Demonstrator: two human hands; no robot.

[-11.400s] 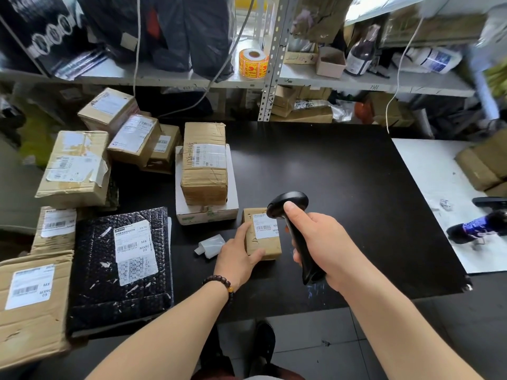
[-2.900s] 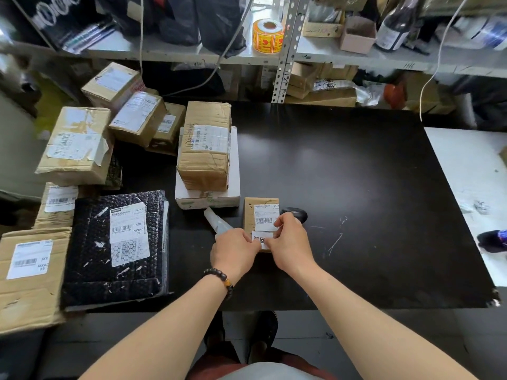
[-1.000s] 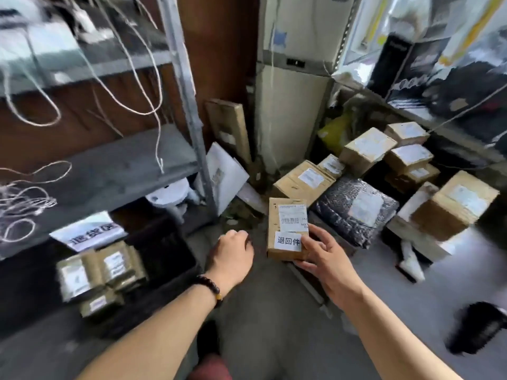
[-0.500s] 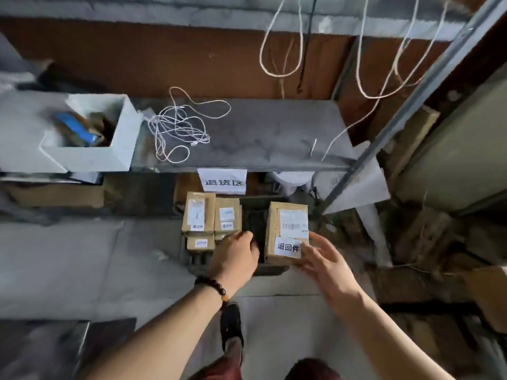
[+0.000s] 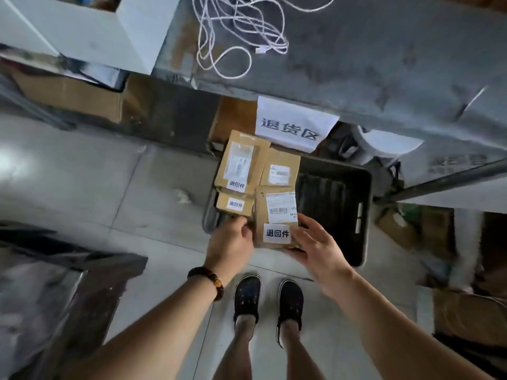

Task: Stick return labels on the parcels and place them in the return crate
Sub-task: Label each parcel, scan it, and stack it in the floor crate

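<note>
Up top, a tangle of white cord (image 5: 241, 37) lies on a grey shelf (image 5: 384, 56), with a white box (image 5: 90, 31) just beside it on the left. A paper sign (image 5: 293, 124) with dark characters hangs off the shelf's front edge. Below, pale floor tiles (image 5: 109, 182), a scrap of paper (image 5: 182, 196) on them, and two dark shoes (image 5: 270, 300) side by side.
</note>
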